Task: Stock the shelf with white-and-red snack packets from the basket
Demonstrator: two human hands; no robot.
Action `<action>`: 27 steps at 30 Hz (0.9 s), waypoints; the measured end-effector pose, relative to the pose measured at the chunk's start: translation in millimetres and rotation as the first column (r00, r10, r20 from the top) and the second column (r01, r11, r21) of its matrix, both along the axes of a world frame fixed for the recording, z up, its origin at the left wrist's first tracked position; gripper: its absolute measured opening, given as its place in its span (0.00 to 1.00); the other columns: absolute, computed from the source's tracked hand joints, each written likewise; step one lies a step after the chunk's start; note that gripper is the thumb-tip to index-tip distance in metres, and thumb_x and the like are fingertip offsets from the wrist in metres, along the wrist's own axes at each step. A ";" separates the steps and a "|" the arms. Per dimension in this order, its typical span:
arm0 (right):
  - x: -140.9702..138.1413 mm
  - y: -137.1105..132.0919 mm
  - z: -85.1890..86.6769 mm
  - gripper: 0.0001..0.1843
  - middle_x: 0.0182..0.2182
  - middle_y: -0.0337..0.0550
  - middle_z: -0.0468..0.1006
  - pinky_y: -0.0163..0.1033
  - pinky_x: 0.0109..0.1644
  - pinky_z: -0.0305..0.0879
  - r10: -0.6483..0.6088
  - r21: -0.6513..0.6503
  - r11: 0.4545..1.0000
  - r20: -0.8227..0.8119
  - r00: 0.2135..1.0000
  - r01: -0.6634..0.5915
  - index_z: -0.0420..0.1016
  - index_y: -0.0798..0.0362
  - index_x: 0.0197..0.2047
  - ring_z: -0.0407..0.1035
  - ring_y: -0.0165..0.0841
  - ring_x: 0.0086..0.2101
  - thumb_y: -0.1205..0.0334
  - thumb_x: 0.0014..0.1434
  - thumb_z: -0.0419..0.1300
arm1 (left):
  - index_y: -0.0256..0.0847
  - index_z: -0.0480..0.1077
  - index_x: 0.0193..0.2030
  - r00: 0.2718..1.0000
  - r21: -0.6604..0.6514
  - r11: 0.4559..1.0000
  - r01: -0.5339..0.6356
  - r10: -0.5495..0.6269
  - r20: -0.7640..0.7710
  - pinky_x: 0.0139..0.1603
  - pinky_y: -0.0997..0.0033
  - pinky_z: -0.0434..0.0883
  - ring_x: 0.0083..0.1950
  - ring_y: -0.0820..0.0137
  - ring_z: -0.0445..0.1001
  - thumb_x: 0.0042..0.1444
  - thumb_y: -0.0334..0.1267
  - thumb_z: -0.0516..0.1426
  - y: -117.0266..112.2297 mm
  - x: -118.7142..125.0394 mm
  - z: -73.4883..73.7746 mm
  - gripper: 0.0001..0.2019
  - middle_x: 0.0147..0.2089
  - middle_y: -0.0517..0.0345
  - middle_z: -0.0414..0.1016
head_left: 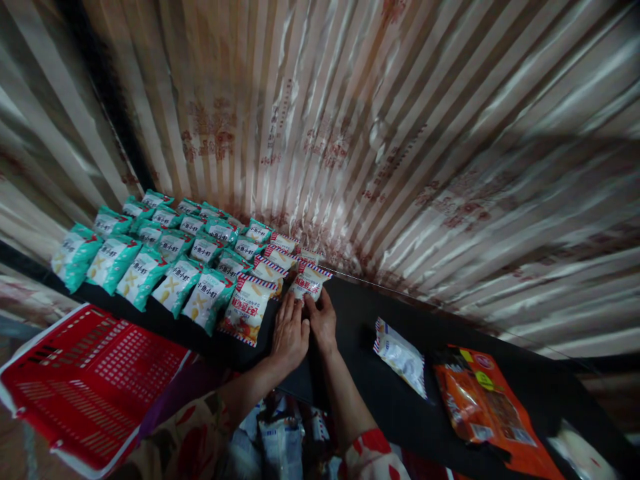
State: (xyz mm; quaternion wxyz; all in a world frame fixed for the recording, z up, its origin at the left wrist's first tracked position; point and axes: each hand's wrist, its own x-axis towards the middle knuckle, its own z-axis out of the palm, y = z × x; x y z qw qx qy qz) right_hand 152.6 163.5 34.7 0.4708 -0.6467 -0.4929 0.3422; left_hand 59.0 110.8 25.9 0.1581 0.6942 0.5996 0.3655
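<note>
A cream snack bag with a striped red-and-blue top edge stands tilted back at the right end of the front rows. My right hand grips its lower right side, thumb on the front. Against its lower left edge rests my left hand, fingers stretched out and thumb apart from the bag. Just left of that hand leans a larger-looking bag of the same striped kind, with several more behind it. Rows of teal-and-white snack bags fill the left part of the black shelf.
A red basket sits below the shelf at left. Loose bags lie below my forearms. On the shelf at right are a striped bag lying face down, orange packages and a pale packet. Corrugated, printed sheeting rises behind.
</note>
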 end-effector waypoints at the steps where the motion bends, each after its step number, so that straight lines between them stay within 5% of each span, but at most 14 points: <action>1: 0.0 0.3 -0.5 0.31 0.42 0.45 0.79 0.42 0.43 0.69 -0.005 0.006 1.000 0.004 1.000 0.005 0.66 0.52 0.56 0.74 0.38 0.37 0.47 0.51 0.58 | 0.28 0.57 0.62 1.000 -0.004 1.000 -0.001 0.001 0.002 0.65 0.51 0.55 0.69 0.57 0.48 0.60 0.35 0.46 0.2 0.0 0.2 0.24 0.67 0.38 0.52; 15: -2.1 -0.2 4.9 0.28 0.39 0.43 0.80 0.40 0.41 0.69 0.056 0.002 0.998 0.018 0.998 -0.056 0.69 0.51 0.54 0.73 0.37 0.36 0.47 0.53 0.56 | 0.27 0.59 0.61 1.000 -0.028 0.999 -0.026 0.026 -0.005 0.65 0.51 0.56 0.69 0.56 0.49 0.60 0.36 0.46 -2.2 0.1 7.6 0.24 0.67 0.38 0.52; 22: -5.7 -5.2 3.6 0.36 0.49 0.50 0.75 0.43 0.49 0.66 -0.055 0.043 0.998 0.075 0.996 0.052 0.61 0.55 0.60 0.71 0.39 0.45 0.46 0.52 0.57 | 0.30 0.58 0.62 1.000 -0.056 0.998 -0.030 0.029 -0.011 0.65 0.52 0.56 0.69 0.58 0.48 0.59 0.33 0.46 -4.4 -0.2 9.6 0.24 0.68 0.42 0.51; 27: -8.2 -6.6 2.6 0.30 0.48 0.49 0.75 0.42 0.50 0.65 -0.023 0.042 0.999 0.066 0.998 0.020 0.65 0.54 0.57 0.71 0.39 0.45 0.47 0.54 0.54 | 0.30 0.58 0.62 1.000 -0.050 0.998 -0.025 0.025 -0.001 0.66 0.52 0.54 0.69 0.59 0.47 0.55 0.29 0.47 -4.4 0.6 8.5 0.26 0.68 0.42 0.51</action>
